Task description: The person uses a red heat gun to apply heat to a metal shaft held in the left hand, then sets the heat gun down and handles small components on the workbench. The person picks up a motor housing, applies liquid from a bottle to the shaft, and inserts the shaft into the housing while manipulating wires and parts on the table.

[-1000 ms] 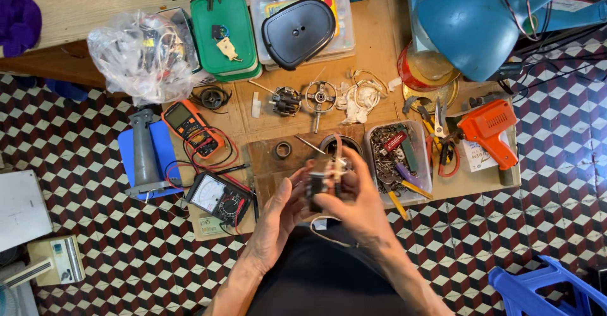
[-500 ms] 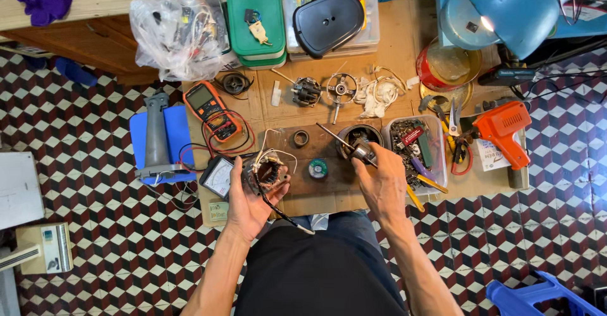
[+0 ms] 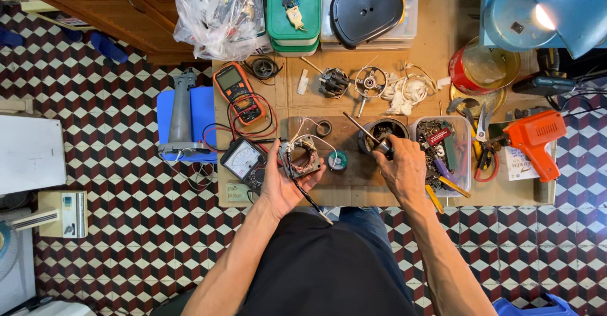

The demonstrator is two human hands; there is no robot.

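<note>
Stator (image 3: 302, 158): cupped in L hand (image 3: 282, 183), fingers clamped round it, tilted up for a view of the windings.
R hand (image 3: 399, 167): closed on iron (image 3: 365, 134), tip over round housing (image 3: 382, 130) just ahead.
Meter (image 3: 244, 161): just left of L hand.

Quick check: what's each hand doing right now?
Left hand: closed on the motor stator.
Right hand: closed on the rotor shaft piece.
</note>
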